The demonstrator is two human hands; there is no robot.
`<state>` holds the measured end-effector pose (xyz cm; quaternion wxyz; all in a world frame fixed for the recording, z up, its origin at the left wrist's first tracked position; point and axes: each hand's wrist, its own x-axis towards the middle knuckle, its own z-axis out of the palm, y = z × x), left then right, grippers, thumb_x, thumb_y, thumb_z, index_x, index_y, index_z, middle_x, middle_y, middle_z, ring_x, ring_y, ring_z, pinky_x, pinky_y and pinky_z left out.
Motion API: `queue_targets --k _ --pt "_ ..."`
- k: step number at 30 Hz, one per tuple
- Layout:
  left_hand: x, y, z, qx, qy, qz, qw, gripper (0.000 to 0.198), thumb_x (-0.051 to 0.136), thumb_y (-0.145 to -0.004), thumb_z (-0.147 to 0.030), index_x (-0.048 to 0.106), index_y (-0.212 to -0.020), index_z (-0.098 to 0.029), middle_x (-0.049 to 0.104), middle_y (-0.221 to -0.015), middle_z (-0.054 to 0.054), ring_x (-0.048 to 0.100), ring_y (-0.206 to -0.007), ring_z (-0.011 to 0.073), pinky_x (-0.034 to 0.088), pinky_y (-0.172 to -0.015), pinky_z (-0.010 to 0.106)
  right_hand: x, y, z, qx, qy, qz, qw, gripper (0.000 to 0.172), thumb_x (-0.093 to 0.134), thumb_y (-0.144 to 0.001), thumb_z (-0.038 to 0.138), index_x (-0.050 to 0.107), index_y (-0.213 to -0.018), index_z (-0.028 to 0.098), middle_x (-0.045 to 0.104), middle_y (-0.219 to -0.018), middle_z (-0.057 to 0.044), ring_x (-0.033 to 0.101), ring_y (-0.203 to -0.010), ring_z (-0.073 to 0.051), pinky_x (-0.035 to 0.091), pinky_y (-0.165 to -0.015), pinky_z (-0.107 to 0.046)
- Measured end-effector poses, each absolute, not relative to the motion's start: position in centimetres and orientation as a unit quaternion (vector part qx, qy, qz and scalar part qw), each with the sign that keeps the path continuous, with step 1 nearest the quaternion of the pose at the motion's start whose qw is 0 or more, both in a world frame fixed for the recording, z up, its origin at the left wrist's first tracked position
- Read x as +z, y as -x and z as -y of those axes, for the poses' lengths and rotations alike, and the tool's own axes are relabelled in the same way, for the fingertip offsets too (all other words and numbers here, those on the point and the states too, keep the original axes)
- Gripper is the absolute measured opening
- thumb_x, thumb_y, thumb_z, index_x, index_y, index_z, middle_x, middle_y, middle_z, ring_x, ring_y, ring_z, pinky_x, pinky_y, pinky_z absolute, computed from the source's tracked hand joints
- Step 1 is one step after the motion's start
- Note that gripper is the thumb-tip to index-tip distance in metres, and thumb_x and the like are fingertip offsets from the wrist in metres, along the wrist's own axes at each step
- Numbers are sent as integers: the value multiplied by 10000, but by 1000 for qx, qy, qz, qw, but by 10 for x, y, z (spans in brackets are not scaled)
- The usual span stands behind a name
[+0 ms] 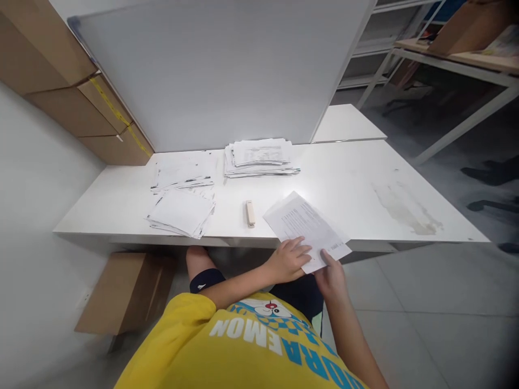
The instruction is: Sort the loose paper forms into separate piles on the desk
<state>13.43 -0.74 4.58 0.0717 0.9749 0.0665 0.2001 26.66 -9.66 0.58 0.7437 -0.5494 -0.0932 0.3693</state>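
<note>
Printed sheets of paper (306, 221) lie slanted over the front edge of the white table (348, 189), their near corner reaching past it. My left hand (287, 261) rests on the left side of the sheets with its fingers stretched out and a little apart. At the near right corner, my right hand (332, 276) grips the sheets, thumb on top and the other fingers hidden underneath. A small cream-coloured stapler (250, 213) lies on the table to the left of the sheets, touched by neither hand.
A thick paper stack (261, 156) sits at the back by the whiteboard (227, 75). Two looser piles, a front pile (180, 212) and a back pile (182, 170), lie to the left. Cardboard boxes (73, 111) stand at the left wall; another box (121, 292) is below the table.
</note>
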Motion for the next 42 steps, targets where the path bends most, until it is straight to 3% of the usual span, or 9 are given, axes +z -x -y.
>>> queue_targets --k 3,6,11,14,19,24,27,31,42 --pt "33 -114 18 167 -978 -62 110 343 525 -924 -427 636 -1168 -213 570 -1379 104 417 -1359 299 369 -1041 434 -8 -283 109 354 571 53 739 395 728 -723 350 677 -1109 282 719 -1153 -28 653 -1141 -286 566 -976 -472" --pt "8 -86 22 89 -968 -74 224 277 581 -875 -405 650 -1073 -224 646 -1191 107 555 -1172 271 426 -953 410 -12 -302 121 354 596 25 721 381 790 -653 313 709 -1024 276 740 -1106 -25 670 -1102 -273 592 -933 -401" --pt "-36 -59 18 152 -683 -302 648 459 544 -836 -609 599 -1045 -204 646 -1058 92 613 -969 217 470 -827 351 2 -322 135 451 643 38 618 476 870 -567 369 740 -995 207 736 -1132 -76 691 -1015 -288 615 -785 -346" --pt "-37 -56 13 223 -458 -342 790 603 483 -806 -733 574 -1057 -192 649 -1009 76 625 -891 200 473 -770 322 10 -320 135 480 671 73 560 486 878 -546 404 749 -951 170 752 -1059 -104 701 -947 -294 599 -734 -347" --pt "-1 -56 9 270 -571 -341 696 395 655 -815 -485 616 -1063 -180 671 -1046 70 602 -1004 227 462 -905 358 19 -308 121 409 682 148 588 445 850 -575 443 743 -911 171 760 -954 -82 693 -876 -265 569 -727 -352" --pt "44 -77 -12 340 -757 -314 462 145 507 -907 -308 593 -872 -196 625 -871 46 585 -857 196 482 -821 342 41 -313 84 198 633 142 735 395 801 -615 413 690 -907 173 718 -870 -34 661 -858 -219 545 -786 -369" --pt "56 -102 -35 379 -796 -273 385 98 486 -909 -257 563 -940 -206 621 -957 69 588 -944 207 481 -874 354 48 -325 51 152 588 165 777 339 749 -641 374 646 -907 191 682 -862 -14 645 -887 -205 523 -864 -384" --pt "53 -127 -57 322 -815 -313 366 248 546 -843 -195 505 -1087 -200 610 -1080 94 597 -1019 236 485 -919 411 36 -338 23 152 567 170 791 336 715 -616 310 587 -910 209 639 -879 19 611 -867 -164 489 -889 -351" --pt "52 -123 -61 188 -859 -345 330 216 448 -927 -212 488 -1136 -174 601 -1103 123 583 -1030 267 482 -900 417 14 -344 24 114 630 219 737 385 641 -646 345 514 -989 226 594 -999 -13 577 -993 -184 440 -972 -385"
